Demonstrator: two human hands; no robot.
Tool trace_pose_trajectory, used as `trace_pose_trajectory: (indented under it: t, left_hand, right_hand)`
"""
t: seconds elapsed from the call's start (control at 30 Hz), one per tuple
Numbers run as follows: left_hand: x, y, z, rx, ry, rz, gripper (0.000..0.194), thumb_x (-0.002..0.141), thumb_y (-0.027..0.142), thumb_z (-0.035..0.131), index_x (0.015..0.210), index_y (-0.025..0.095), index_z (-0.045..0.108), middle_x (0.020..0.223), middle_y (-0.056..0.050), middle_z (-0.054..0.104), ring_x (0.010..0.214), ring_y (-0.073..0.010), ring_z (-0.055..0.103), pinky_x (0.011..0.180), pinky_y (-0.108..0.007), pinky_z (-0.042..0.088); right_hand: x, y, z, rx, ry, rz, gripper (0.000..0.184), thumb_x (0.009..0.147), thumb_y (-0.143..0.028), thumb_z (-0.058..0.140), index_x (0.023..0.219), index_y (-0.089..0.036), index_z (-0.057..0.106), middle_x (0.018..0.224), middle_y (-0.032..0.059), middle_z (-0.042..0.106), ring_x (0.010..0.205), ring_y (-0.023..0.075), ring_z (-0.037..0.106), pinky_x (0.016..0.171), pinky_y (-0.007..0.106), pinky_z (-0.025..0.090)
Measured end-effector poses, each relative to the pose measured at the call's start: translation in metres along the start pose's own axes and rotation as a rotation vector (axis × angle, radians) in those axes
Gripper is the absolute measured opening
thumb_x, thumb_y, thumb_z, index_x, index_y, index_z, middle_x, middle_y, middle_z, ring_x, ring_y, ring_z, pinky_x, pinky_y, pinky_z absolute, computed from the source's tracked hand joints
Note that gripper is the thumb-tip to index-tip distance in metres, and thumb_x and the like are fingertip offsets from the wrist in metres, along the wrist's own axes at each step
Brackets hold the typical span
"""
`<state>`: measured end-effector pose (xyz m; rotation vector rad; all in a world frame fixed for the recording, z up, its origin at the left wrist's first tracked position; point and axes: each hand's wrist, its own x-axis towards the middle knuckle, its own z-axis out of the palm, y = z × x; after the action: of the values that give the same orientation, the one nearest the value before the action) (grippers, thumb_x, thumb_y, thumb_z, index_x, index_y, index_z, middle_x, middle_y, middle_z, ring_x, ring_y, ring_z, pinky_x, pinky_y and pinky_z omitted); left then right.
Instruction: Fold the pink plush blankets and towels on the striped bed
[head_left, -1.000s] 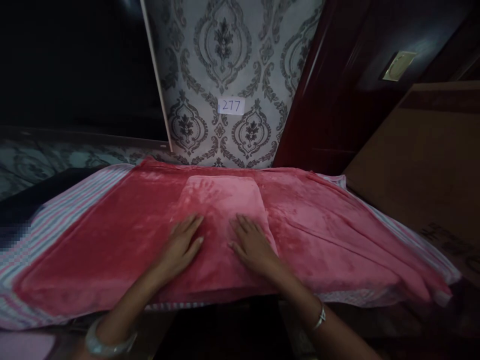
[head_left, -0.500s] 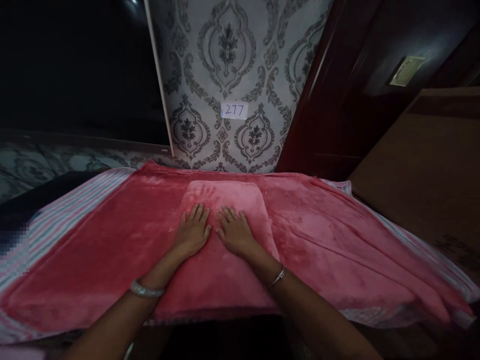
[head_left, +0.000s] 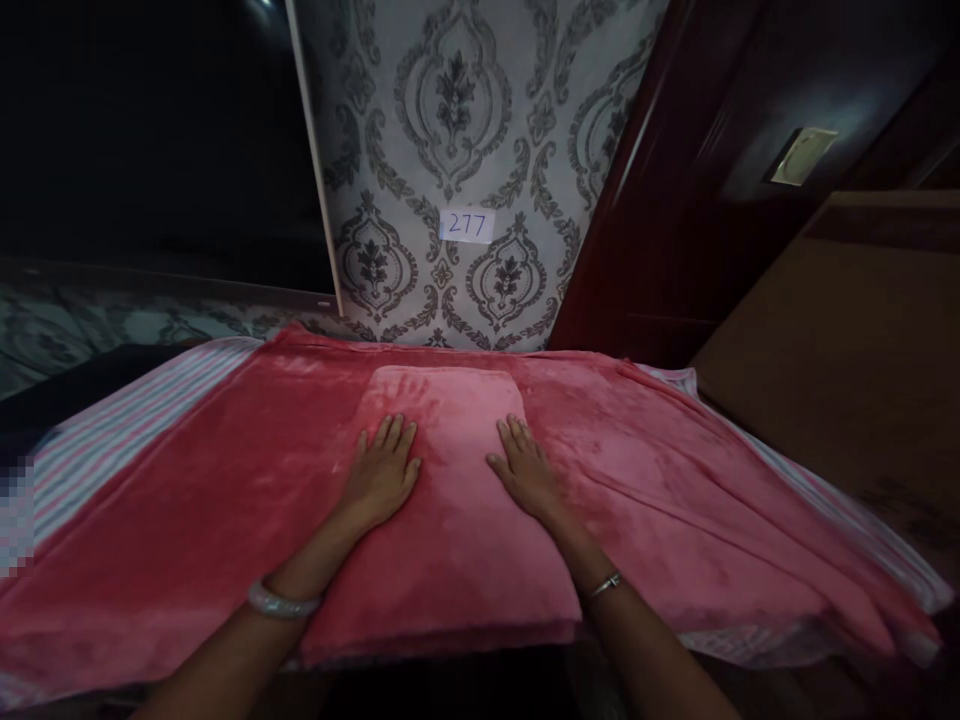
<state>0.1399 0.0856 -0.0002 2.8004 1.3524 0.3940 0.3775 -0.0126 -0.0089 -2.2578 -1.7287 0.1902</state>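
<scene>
A plush coral-red blanket (head_left: 210, 500) lies spread over a surface in front of me. On its middle rests a folded panel of the same plush fabric (head_left: 457, 560), its near edge hanging at the front. My left hand (head_left: 381, 472) lies flat with fingers extended on the panel's left side. Near its right edge, my right hand (head_left: 527, 468) also presses flat, fingers stretched forward. Neither hand grips anything. Handprint-like marks show in the pile near the panel's far end.
Striped cloth (head_left: 150, 410) shows beyond the blanket on both sides. Behind stands a patterned wall with a paper label (head_left: 466, 226) reading 277. A large dark screen (head_left: 150, 140) is at the left. A brown box (head_left: 847, 310) and a dark red door frame (head_left: 630, 220) stand right.
My right hand has slid right across the folded panel to its right edge. My left hand stays nearly in place, so the hands are farther apart. The view has shifted slightly.
</scene>
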Motion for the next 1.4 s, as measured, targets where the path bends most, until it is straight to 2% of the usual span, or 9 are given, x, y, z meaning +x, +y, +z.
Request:
trace_pose_trajectory:
  t: [0.23,0.43,0.53,0.63,0.8,0.97,1.07,1.2,1.4]
  left_hand:
    - [0.007,-0.006,-0.017,-0.107,-0.087,-0.032,0.062,0.097,0.036,0.039,0.154,0.012,0.037,0.162,-0.017,0.031,0.152,-0.0310,0.025,0.122,-0.056,0.024]
    - [0.062,-0.001,-0.047,-0.150,0.015,-0.039,0.056,0.100,0.031,0.030,0.152,0.014,0.041,0.160,-0.017,0.037,0.149,-0.0292,0.034,0.121,-0.052,0.028]
    - [0.092,0.004,-0.044,-0.100,0.003,-0.077,0.057,0.100,0.032,0.032,0.153,0.014,0.038,0.163,-0.019,0.030,0.152,-0.0312,0.026,0.122,-0.060,0.020]
    - [0.105,-0.001,-0.027,-0.044,-0.035,-0.120,0.058,0.101,0.037,0.031,0.155,0.016,0.037,0.165,-0.017,0.027,0.153,-0.0333,0.021,0.121,-0.065,0.014]
    - [0.104,-0.013,-0.004,-0.020,-0.047,-0.172,0.061,0.101,0.045,0.027,0.157,0.021,0.034,0.165,-0.013,0.026,0.153,-0.0348,0.020,0.119,-0.067,0.018]
    - [0.104,-0.013,-0.005,-0.038,-0.082,-0.171,0.062,0.100,0.047,0.026,0.157,0.023,0.033,0.166,-0.012,0.025,0.154,-0.0339,0.020,0.118,-0.067,0.021]
    - [0.107,-0.014,-0.005,-0.054,-0.106,-0.191,0.062,0.100,0.048,0.027,0.157,0.025,0.033,0.167,-0.010,0.024,0.154,-0.0324,0.020,0.119,-0.064,0.021]
    - [0.110,-0.017,-0.001,-0.079,-0.117,-0.184,0.062,0.100,0.049,0.027,0.158,0.027,0.030,0.168,-0.007,0.021,0.155,-0.0309,0.017,0.121,-0.062,0.020]
    - [0.109,-0.019,0.002,-0.079,-0.099,-0.161,0.063,0.100,0.052,0.026,0.158,0.027,0.030,0.168,-0.006,0.020,0.154,-0.0313,0.017,0.120,-0.062,0.021]
  right_hand:
    - [0.015,0.002,-0.023,0.017,-0.110,-0.026,0.065,0.103,-0.044,0.035,0.159,-0.014,0.026,0.167,0.0141,0.014,0.155,0.0260,0.012,0.121,0.051,0.023]
    - [0.051,-0.055,-0.056,-0.054,-0.047,-0.093,0.056,0.104,-0.036,0.033,0.157,-0.021,0.033,0.166,0.0104,0.020,0.154,0.0270,0.016,0.121,0.057,0.019]
    - [0.075,-0.083,-0.054,-0.070,-0.028,-0.149,0.054,0.104,-0.032,0.031,0.157,-0.022,0.034,0.167,0.0092,0.021,0.154,0.0262,0.016,0.121,0.058,0.017]
    - [0.094,-0.091,-0.037,-0.081,-0.031,-0.175,0.052,0.105,-0.033,0.028,0.156,-0.024,0.035,0.166,0.0068,0.023,0.154,0.0261,0.018,0.122,0.058,0.014]
    - [0.110,-0.066,-0.015,-0.061,-0.057,-0.184,0.055,0.105,-0.048,0.033,0.157,-0.029,0.034,0.166,0.0021,0.023,0.154,0.0272,0.016,0.123,0.057,0.011]
    - [0.120,-0.019,-0.015,-0.025,-0.045,0.058,0.060,0.105,-0.052,0.027,0.158,-0.025,0.032,0.167,0.0071,0.021,0.153,0.0299,0.017,0.120,0.060,0.016]
    - [0.122,0.000,-0.010,0.030,-0.022,0.133,0.060,0.105,-0.051,0.025,0.159,-0.025,0.029,0.168,0.0071,0.019,0.154,0.0282,0.016,0.120,0.055,0.023]
    - [0.124,0.009,0.001,0.057,0.024,0.124,0.061,0.105,-0.050,0.025,0.159,-0.023,0.029,0.167,0.0075,0.020,0.154,0.0264,0.017,0.121,0.049,0.022]
    - [0.128,0.014,0.007,0.089,0.052,0.098,0.062,0.104,-0.050,0.022,0.159,-0.021,0.030,0.167,0.0093,0.021,0.153,0.0263,0.018,0.122,0.049,0.020]
